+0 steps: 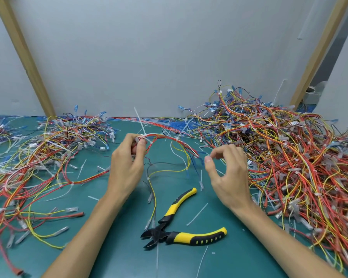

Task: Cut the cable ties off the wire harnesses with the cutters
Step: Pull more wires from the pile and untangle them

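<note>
My left hand [127, 165] pinches one end of a red, yellow and white wire harness [169, 139] that arches above the green mat. A white cable tie [139, 121] sticks up from the harness right by my left fingers. My right hand [227, 173] hovers at the harness's other end with thumb and fingers loosely curled; it holds nothing that I can see. The cutters [177, 223], with yellow and black handles, lie open on the mat between my forearms, jaws pointing left.
A large heap of harnesses [289, 157] fills the right side of the mat. A flatter spread of wires [38, 167] covers the left. Cut tie pieces [197, 214] lie scattered on the green mat [239, 247]. A grey wall stands close behind.
</note>
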Demonstrator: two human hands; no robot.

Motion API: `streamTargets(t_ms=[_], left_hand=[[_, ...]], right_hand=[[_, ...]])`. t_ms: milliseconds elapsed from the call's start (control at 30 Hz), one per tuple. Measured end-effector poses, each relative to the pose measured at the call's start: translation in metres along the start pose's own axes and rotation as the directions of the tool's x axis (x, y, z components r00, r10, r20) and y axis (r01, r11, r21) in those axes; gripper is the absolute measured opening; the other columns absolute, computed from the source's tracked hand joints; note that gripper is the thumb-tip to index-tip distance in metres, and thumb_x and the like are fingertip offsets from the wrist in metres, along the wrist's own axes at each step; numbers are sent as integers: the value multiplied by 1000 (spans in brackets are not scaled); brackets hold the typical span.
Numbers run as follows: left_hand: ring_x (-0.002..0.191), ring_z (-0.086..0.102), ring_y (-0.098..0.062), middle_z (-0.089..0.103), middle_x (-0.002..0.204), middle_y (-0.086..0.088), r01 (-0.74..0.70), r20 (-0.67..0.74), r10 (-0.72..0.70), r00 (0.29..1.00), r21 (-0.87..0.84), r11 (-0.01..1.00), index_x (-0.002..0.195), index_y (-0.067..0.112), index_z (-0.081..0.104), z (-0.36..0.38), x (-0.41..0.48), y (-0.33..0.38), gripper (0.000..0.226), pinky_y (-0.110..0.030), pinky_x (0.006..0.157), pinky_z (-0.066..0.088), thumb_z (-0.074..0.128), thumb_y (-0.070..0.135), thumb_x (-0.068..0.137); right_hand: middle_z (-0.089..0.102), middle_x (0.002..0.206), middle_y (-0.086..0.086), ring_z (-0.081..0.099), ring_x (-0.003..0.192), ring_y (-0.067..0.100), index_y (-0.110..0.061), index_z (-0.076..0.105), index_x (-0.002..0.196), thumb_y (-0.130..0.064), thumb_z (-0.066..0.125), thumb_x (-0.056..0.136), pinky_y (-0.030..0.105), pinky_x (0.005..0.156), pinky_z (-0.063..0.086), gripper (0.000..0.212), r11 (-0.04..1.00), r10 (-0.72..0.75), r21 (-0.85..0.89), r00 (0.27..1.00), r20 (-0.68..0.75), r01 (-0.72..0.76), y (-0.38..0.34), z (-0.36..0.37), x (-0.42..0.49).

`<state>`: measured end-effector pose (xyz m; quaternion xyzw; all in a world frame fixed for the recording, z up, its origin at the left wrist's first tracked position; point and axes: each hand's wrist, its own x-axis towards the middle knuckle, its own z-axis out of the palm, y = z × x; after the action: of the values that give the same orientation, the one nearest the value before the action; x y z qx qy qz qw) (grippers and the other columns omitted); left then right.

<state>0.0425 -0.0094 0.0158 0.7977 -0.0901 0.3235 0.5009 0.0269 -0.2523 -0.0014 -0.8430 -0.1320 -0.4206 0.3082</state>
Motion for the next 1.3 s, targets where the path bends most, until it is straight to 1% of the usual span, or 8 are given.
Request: streamTargets(t_ms=[200,333,433,533,733,967,1133,1300], left_hand=[[62,42,-7,46,71,11,-32,-54,23,998,-180,983,95,13,55,-3,6,15,17,-28,58,37,47,22,106],[64,45,0,52,74,17,-33,4,35,999,-278,960,98,9,58,5,3,24,18,-16,61,40,46,21,106],[66,48,-3,53,74,14,-25,74,49,996,-289,957,99,13,59,10,0,23,19,-17,63,42,47,27,104],[68,50,-10,54,75,2,-16,96,42,995,-255,967,99,18,59,12,-2,19,18,-29,65,44,48,32,103],[69,50,-26,54,78,-3,-47,-58,40,998,-126,991,97,20,56,4,6,8,13,-35,62,41,49,27,105],[74,57,-31,54,74,15,-24,-184,-1,983,-135,991,92,22,49,-8,16,5,18,-45,68,46,47,35,104],[74,60,-38,59,78,-4,15,-228,-25,973,-43,999,93,20,50,-18,20,-5,16,-49,69,48,48,31,105],[63,52,-17,56,69,9,131,-337,-88,937,109,985,88,18,58,-25,24,-20,16,-25,59,31,54,26,102]], right_hand=[[48,57,-5,45,63,17,-15,58,59,-40,51,98,39,64,42,47,989,-135,-29,977,164,142,-18,6,-9],[72,93,-12,55,82,-6,-27,73,116,-46,52,100,13,78,40,32,954,105,195,862,497,-229,-36,21,-14],[71,120,-10,61,111,-6,-26,59,136,-31,54,103,15,88,46,34,673,220,438,727,651,-596,-38,26,-6],[71,125,-1,64,120,14,-19,64,112,-29,47,104,29,90,47,21,434,259,555,688,678,-710,-32,22,1],[71,75,13,71,63,28,-17,45,92,-32,33,109,33,63,59,25,32,388,657,615,686,-753,-21,8,14],[54,76,-2,18,43,6,-13,66,93,-51,65,88,17,39,14,39,227,233,477,523,820,-849,-11,-1,18],[64,77,3,30,50,9,-18,74,93,-49,68,89,17,45,22,32,504,27,312,376,926,-805,-4,-7,17],[52,56,2,43,58,15,-18,76,84,-49,58,96,22,60,39,38,544,130,340,478,869,-767,12,-10,20]])
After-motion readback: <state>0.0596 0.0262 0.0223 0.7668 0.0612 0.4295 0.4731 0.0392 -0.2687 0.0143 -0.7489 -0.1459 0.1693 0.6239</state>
